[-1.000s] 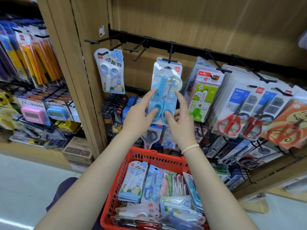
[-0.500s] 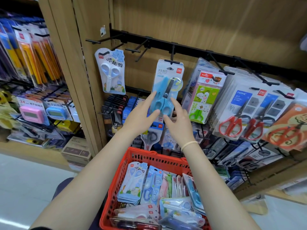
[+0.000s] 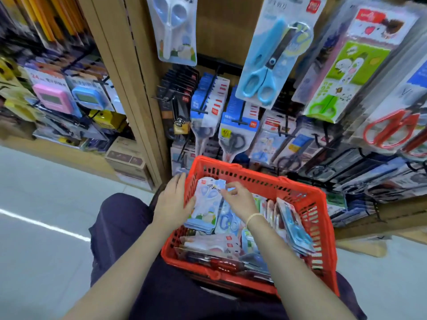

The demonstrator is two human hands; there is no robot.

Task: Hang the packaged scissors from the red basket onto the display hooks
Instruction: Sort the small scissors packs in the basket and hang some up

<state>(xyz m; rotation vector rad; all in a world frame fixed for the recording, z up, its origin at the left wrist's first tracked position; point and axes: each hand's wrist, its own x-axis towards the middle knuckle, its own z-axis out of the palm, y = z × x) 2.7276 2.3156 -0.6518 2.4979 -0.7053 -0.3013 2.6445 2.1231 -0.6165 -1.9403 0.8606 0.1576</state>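
Observation:
The red basket (image 3: 298,192) sits on my lap, filled with several packaged scissors. My right hand (image 3: 239,200) reaches into it, and its curled fingers pinch the top edge of a white-and-blue scissors pack (image 3: 206,204) on the left stack. My left hand (image 3: 172,204) lies over the basket's left rim with fingers fairly straight and its thumb against that pack. On the display above hang a blue scissors pack (image 3: 275,58) and a white scissors pack (image 3: 172,31), both free of my hands.
Green-handled (image 3: 342,72) and red-handled scissors packs (image 3: 390,128) crowd the hooks to the right. Lower hooks hold dark scissors packs (image 3: 235,128) just behind the basket. A wooden upright (image 3: 129,72) separates a left bay with pink and blue timers (image 3: 52,94).
Both hands have let go of the blue pack, which now hangs on its hook, and have dropped into the basket. My view has tilted down with them.

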